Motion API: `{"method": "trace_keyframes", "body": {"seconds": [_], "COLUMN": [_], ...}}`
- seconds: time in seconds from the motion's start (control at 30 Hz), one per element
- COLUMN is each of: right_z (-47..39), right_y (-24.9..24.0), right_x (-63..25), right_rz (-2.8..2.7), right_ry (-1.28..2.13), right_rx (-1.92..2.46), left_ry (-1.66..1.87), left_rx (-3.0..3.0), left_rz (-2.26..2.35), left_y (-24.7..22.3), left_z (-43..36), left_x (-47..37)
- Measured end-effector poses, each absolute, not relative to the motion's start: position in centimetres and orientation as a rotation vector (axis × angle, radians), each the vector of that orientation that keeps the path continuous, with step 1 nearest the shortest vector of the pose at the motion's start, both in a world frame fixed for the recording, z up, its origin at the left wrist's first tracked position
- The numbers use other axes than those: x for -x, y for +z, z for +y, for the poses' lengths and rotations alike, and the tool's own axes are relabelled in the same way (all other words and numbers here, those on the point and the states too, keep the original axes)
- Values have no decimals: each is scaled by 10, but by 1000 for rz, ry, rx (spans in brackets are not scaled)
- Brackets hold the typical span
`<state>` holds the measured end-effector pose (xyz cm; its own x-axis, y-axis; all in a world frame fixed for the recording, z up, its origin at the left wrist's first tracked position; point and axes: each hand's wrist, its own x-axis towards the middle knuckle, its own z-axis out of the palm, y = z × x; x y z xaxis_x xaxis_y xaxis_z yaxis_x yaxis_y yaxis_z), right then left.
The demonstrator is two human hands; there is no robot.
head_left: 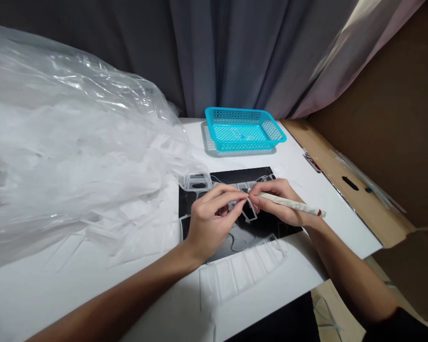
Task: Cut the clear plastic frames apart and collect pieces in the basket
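Observation:
My left hand is closed in a pinch on a small whitish frame-shaped piece, which hangs below the fingertips. My right hand grips a slim pen-like tool with a pale, wrapped-looking handle and a dark red spot near its rear end. The tool's tip is hidden where both hands' fingertips meet. Under the hands lies a black sheet with several translucent plastic pieces on it. Nearer to me, a curved translucent strip with several panels overlaps the sheet's front edge.
A large clear plastic bag full of whitish pieces covers the table's left side. Behind the sheet stands a blue perforated basket. Small red and dark items lie by the right edge, beside a cardboard strip. Grey curtains hang behind.

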<state>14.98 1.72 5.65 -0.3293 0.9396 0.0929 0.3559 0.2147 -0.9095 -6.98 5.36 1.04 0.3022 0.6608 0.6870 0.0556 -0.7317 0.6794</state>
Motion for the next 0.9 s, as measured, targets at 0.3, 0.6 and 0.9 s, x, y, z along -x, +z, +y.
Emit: {"method": "trace_keyframes", "body": {"seconds": [0.3,0.6,0.9], "right_z": [17,18,17], "right_y": [53,55,54], "right_x": [-151,-152,-155], "right_rz": [-1844,-1844,-1843], "right_ry": [1059,1061,1052], "right_rx": [1174,1199,1197], "left_ry": [1474,1452,1428], "left_rx": [-2015,-2023,-2036], "left_rz": [701,713,726], "left_y": [12,16,16], "left_z": [52,51,50], "left_x": [67,67,67]}}
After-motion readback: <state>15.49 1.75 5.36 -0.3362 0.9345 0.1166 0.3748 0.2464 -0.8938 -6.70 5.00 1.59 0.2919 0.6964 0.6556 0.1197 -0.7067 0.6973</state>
